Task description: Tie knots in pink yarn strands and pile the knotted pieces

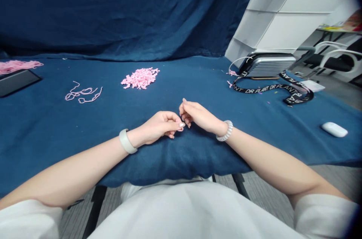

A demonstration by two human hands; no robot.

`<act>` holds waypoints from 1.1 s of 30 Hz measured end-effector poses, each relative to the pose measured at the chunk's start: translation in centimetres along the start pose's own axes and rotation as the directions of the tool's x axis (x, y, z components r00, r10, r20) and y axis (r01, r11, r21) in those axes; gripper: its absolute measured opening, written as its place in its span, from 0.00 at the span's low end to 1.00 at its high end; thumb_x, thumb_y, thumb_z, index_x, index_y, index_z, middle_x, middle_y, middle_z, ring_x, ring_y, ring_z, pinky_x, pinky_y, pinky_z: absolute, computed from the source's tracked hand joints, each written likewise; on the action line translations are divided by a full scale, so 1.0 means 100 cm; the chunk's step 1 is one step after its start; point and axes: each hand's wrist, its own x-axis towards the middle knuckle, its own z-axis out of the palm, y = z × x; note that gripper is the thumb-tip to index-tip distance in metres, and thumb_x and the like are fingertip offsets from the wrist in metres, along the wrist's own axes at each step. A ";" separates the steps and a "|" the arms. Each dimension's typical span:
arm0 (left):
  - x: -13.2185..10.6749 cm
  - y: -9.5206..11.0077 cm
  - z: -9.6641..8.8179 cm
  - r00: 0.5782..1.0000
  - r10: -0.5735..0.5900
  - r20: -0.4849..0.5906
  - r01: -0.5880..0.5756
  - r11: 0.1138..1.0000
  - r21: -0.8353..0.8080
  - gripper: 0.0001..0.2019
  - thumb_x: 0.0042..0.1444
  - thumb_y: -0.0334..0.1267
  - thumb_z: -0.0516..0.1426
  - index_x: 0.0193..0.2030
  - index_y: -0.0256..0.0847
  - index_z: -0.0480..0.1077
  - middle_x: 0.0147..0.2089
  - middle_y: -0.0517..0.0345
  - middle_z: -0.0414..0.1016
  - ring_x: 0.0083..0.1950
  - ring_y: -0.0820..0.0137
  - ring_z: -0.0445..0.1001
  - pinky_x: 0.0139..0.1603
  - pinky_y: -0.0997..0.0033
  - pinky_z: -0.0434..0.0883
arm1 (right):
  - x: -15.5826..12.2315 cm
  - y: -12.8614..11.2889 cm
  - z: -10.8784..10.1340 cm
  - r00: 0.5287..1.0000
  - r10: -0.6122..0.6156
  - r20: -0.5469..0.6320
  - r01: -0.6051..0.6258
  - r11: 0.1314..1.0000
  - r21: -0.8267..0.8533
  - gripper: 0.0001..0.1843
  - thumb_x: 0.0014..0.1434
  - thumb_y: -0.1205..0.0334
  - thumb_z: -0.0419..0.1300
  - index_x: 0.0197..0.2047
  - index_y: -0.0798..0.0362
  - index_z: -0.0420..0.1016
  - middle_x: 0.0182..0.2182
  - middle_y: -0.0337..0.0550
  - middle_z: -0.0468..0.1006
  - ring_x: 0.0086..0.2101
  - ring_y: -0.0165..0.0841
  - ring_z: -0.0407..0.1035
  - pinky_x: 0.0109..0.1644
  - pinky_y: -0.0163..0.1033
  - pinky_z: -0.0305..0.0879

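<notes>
Two hands curled: left hand [160, 126], right hand [199, 116], fingertips just apart, cannot tell if pinching anything. Pink yarn snippets [140, 78] ahead of left hand; pink yarn strand [83, 93] left of snippets.

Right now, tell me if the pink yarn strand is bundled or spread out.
Spread out: the pink yarn strand lies in loose loops on blue cloth.

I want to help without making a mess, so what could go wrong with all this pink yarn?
The left hand and right hand rest on the bunched blue cloth. Tugging it might shift the pile of pink yarn bits and scatter them. They could also tangle with the loose pink yarn strand nearby.
</notes>
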 end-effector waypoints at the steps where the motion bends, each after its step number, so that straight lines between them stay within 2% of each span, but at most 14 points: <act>1: 0.000 -0.001 0.000 1.000 0.013 0.006 -0.013 1.000 0.004 0.10 0.44 0.38 0.64 0.26 0.34 0.68 0.26 0.58 0.71 0.22 0.80 0.65 0.22 0.80 0.64 | 0.000 -0.001 -0.002 0.999 0.029 0.035 -0.027 0.998 -0.049 0.28 0.59 0.39 0.44 0.25 0.55 0.62 0.17 0.34 0.63 0.17 0.23 0.58 0.21 0.29 0.59; 4: 0.000 -0.002 0.000 0.998 0.066 0.014 -0.066 0.997 0.027 0.10 0.46 0.39 0.63 0.28 0.35 0.68 0.28 0.58 0.71 0.22 0.80 0.65 0.21 0.80 0.64 | -0.001 -0.004 -0.007 0.975 0.115 0.191 -0.081 0.981 -0.178 0.30 0.58 0.38 0.44 0.23 0.56 0.65 0.15 0.35 0.64 0.15 0.22 0.57 0.17 0.28 0.57; 8: -0.001 -0.003 0.002 0.993 0.116 0.014 -0.116 0.991 0.070 0.10 0.47 0.39 0.62 0.29 0.35 0.68 0.29 0.57 0.73 0.23 0.79 0.66 0.21 0.80 0.64 | -0.002 -0.003 -0.007 0.938 0.151 0.311 -0.117 0.985 -0.125 0.29 0.58 0.40 0.47 0.21 0.57 0.65 0.14 0.35 0.64 0.13 0.22 0.57 0.16 0.28 0.56; 15: -0.002 -0.002 0.005 0.985 0.165 -0.046 -0.163 0.986 0.043 0.09 0.47 0.38 0.62 0.28 0.35 0.68 0.23 0.60 0.71 0.19 0.80 0.64 0.20 0.81 0.62 | 0.000 0.000 -0.010 0.926 0.168 0.338 -0.230 0.961 0.151 0.20 0.53 0.47 0.59 0.26 0.58 0.67 0.15 0.32 0.64 0.15 0.20 0.57 0.16 0.25 0.54; 21: -0.002 -0.003 0.005 0.979 0.188 -0.077 -0.187 0.982 0.018 0.10 0.47 0.39 0.62 0.29 0.35 0.67 0.24 0.59 0.72 0.18 0.80 0.65 0.17 0.81 0.61 | 0.000 -0.002 -0.011 0.914 0.176 0.365 -0.252 0.952 0.175 0.20 0.53 0.47 0.60 0.27 0.58 0.67 0.17 0.33 0.65 0.16 0.20 0.58 0.17 0.26 0.58; 25: -0.002 -0.003 0.005 0.978 0.186 -0.095 -0.186 0.982 0.015 0.11 0.46 0.40 0.63 0.28 0.35 0.68 0.26 0.58 0.73 0.17 0.80 0.66 0.17 0.81 0.62 | 0.000 -0.002 -0.013 0.908 0.181 0.377 -0.264 0.947 0.181 0.17 0.52 0.52 0.62 0.27 0.59 0.68 0.18 0.33 0.65 0.17 0.20 0.59 0.20 0.26 0.59; 33: -0.001 -0.002 0.002 0.972 0.155 -0.179 -0.165 0.985 -0.044 0.09 0.46 0.37 0.62 0.28 0.35 0.68 0.26 0.60 0.72 0.17 0.81 0.65 0.16 0.82 0.60 | 0.003 -0.003 -0.014 0.930 0.191 0.315 -0.277 0.926 0.257 0.12 0.50 0.58 0.63 0.26 0.58 0.68 0.18 0.33 0.66 0.19 0.21 0.60 0.24 0.28 0.62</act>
